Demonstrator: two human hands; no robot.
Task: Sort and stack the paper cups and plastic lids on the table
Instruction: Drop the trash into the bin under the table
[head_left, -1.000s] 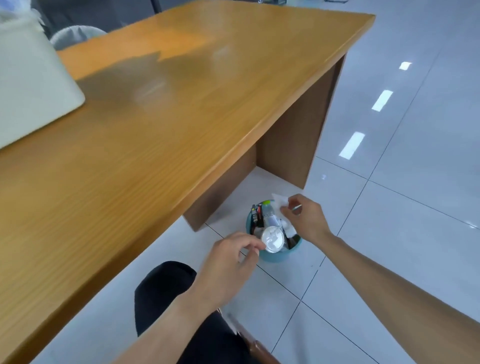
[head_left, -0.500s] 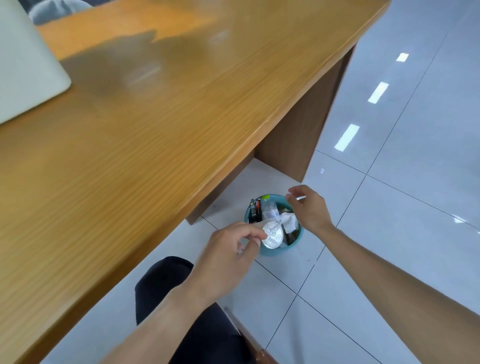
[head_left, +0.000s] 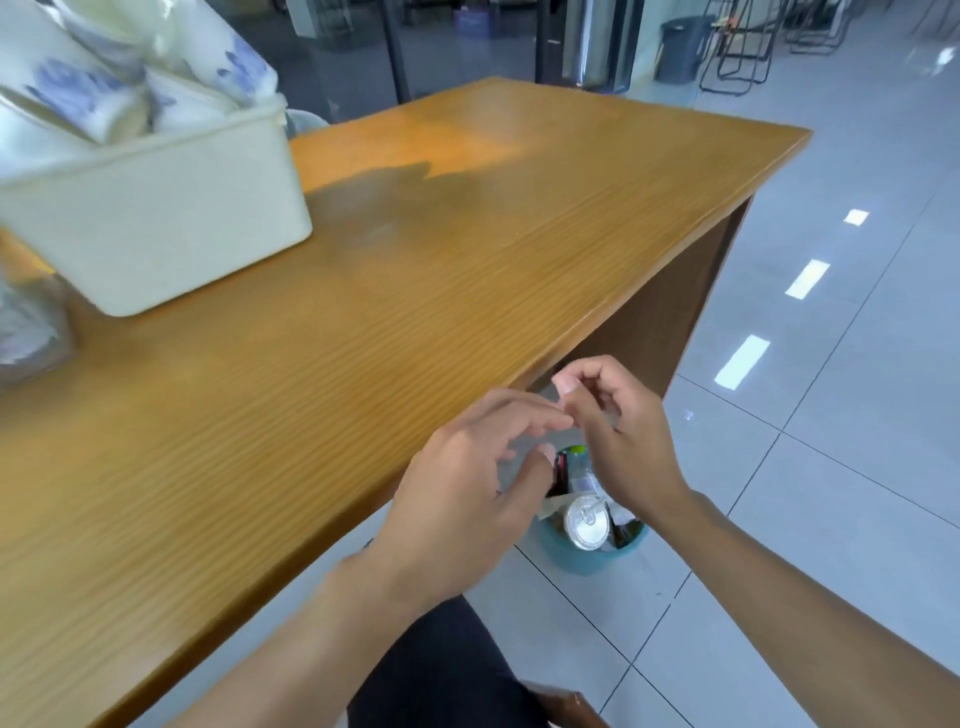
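Now spanning most of the scene: long orange wooden table (head_left: 415, 291), bearing at its far left a cream rectangular plastic bin (head_left: 156, 218) crammed with white-and-blue paper cups (head_left: 78, 98). Sitting on the near floor, right of the table edge: small teal round waste bin (head_left: 592, 556), a clear plastic lid (head_left: 587, 527) lying on top. Hovering above it, left hand (head_left: 457, 499) and right hand (head_left: 618, 441), fingers loosely curled, grasping nothing visible. Probably handling light, thin, easily crushed; taking cups by the rim looking wisest.

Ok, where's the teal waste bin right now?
In the head view, the teal waste bin stands on the tiled floor just off the wooden table's right edge, below and partly behind both hands, with a clear lidded cup on top.
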